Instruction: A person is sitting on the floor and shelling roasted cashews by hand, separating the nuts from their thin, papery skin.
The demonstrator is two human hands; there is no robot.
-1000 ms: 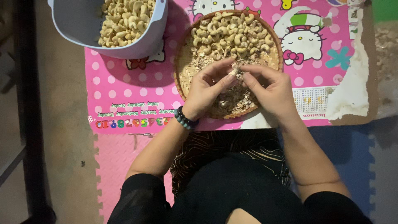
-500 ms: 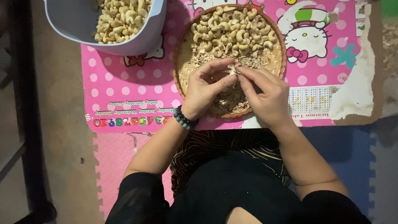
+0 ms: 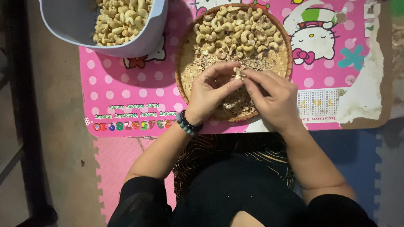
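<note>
Pinching one cashew (image 3: 239,75) between both your hands over the woven tray (image 3: 185,80).
Your left hand (image 3: 210,90) and right hand (image 3: 271,96) grip it above the tray's middle; the bowl (image 3: 139,42) sits just beside its left rim.

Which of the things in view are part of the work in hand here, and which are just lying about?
In use:
- left hand and right hand, pinching one cashew between their fingers
- woven tray of cashews and skin bits
- white tub holding peeled cashews

Lying about:
- pink cartoon board under everything
- foam floor mat
- bead bracelet on the left wrist
</note>
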